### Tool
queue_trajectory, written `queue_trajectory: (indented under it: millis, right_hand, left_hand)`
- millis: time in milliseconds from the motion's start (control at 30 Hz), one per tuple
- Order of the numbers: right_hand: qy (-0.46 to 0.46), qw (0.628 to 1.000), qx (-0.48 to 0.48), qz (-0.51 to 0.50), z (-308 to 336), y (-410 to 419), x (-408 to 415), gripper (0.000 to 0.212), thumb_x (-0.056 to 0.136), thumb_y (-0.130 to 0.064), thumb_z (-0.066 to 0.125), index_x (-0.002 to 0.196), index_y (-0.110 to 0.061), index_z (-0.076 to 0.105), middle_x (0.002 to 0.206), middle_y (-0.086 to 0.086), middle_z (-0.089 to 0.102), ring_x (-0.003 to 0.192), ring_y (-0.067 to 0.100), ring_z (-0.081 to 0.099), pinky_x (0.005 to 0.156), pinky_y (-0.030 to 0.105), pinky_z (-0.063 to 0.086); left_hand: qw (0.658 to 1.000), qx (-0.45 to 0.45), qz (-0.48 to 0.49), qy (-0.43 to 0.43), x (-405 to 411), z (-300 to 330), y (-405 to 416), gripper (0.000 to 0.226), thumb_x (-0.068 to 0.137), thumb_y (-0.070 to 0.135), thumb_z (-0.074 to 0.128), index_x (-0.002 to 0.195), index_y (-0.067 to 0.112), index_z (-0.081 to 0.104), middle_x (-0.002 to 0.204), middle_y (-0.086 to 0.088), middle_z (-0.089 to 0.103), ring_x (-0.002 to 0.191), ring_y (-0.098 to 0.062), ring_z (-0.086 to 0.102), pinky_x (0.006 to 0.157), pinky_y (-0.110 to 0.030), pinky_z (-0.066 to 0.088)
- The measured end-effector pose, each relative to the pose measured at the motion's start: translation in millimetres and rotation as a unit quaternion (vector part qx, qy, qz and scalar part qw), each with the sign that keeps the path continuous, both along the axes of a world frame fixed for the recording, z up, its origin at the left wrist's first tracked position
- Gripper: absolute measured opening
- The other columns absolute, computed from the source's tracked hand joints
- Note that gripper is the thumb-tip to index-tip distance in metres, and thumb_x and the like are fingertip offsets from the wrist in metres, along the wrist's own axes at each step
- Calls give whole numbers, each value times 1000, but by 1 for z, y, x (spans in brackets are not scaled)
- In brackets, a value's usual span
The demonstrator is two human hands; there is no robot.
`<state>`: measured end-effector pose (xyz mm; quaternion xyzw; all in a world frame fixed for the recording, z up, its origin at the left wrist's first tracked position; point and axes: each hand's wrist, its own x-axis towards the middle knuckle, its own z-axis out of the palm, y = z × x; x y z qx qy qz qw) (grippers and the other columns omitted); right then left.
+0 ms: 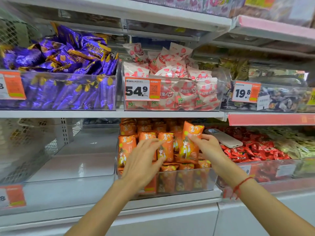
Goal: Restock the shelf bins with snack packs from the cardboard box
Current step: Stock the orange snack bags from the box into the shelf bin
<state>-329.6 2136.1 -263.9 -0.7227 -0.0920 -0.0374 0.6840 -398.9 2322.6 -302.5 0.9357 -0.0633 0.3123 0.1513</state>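
Shelf bin (187,180) packed; L hand (143,157) flat on orange packs (165,147), R hand (208,147) grips one.

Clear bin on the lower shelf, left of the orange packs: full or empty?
Empty. Through the clear bin's walls only its bare floor and the shelf show, while the neighbouring bin holds rows of orange snack packs.

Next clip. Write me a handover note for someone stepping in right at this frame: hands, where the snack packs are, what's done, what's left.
Left hand: open, fingers spread on the upright orange packs in the lower middle bin.
Right hand: pinching one orange pack, upright, at the bin's right side.
Done: the bin is nearly full.
Left: seat the held pack. The clear bin to the left looks empty. A phone lies on the red packs. The cardboard box is out of view.
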Motion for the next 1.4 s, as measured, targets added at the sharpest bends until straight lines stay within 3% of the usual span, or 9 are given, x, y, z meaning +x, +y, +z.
queue_trajectory:
  millis: [133, 267, 433, 633, 767, 833, 1000, 1267, 1400]
  right_hand:
    - [-46, 986, -148, -63, -7, 10, 36, 43, 88, -34, 66, 119, -11, 47, 107, 0, 54, 93, 15, 51, 80, 29, 42]
    - [-67, 965, -243, -73, -31, 30, 52, 51, 90, -44, 59, 124, -7, 49, 119, 10, 60, 112, 29, 55, 92, 39, 45]
    - [-173, 899, -389, -108, -52, 25, 48, 42, 95, -54, 40, 102, -13, 51, 84, 6, 62, 81, 29, 60, 63, 37, 44]
    - [-143, 898, -413, -55, -49, 21, 47, 58, 96, -56, 33, 132, -10, 37, 87, 4, 61, 78, 26, 58, 68, 38, 45]
    - [-154, 886, -429, -83, -38, 8, 24, 71, 92, -55, 45, 146, -13, 25, 129, 12, 52, 117, 30, 52, 91, 46, 48]
    - [-230, 883, -398, -98, -40, 6, 1, 55, 93, -41, 53, 140, -18, 35, 121, 4, 57, 111, 24, 56, 87, 43, 50]
    - [-217, 887, -373, 167, -81, 16, -64, 20, 90, -20, 60, 109, -29, 61, 88, -11, 65, 78, 4, 61, 76, 33, 52]
    - [-47, 641, -643, 416, -201, 52, -132, 29, 94, -20, 50, 120, -17, 62, 115, 4, 66, 102, 17, 60, 76, 19, 37]
    - [8, 680, -598, 423, -274, 79, -178, 30, 95, -27, 52, 123, -18, 58, 119, 3, 62, 111, 21, 56, 83, 27, 43]
  left_hand:
    - [993, 101, 58, 35, 32, -3, 16, 59, 98, 45, 40, 151, 39, 14, 161, 4, 11, 148, -21, 6, 118, -42, 10]
    - [987, 144, 74, 16, 41, -12, 21, 59, 98, 46, 42, 150, 39, 16, 159, 1, 20, 148, -26, 9, 116, -47, 13]
    - [981, 167, 94, 28, 42, -13, 22, 58, 99, 48, 36, 151, 40, 12, 160, 4, 14, 148, -24, 3, 118, -46, 10]
    - [983, 159, 85, 44, 39, -12, 19, 57, 101, 44, 31, 152, 37, 7, 161, 2, 8, 149, -24, -2, 117, -49, 5]
    - [992, 115, 43, -23, 18, -9, 21, 54, 97, 33, 46, 148, 34, 30, 156, -2, 28, 146, -27, 19, 115, -52, 16]
    - [993, 77, 25, -81, -6, -14, 25, 49, 89, 25, 56, 137, 28, 49, 146, -3, 45, 137, -26, 37, 109, -50, 34]
    - [991, -60, 50, -112, -96, -73, 41, 32, 87, 32, 48, 115, 27, 64, 130, 7, 55, 120, -17, 47, 96, -31, 38]
    - [961, -138, 226, 81, -239, -231, 83, 38, 85, 19, 56, 122, 18, 61, 132, 0, 53, 119, -24, 47, 98, -35, 36]
    - [934, -127, 282, 181, -283, -284, 79, 59, 75, 9, 72, 131, 13, 53, 136, -8, 51, 121, -30, 48, 100, -42, 39]
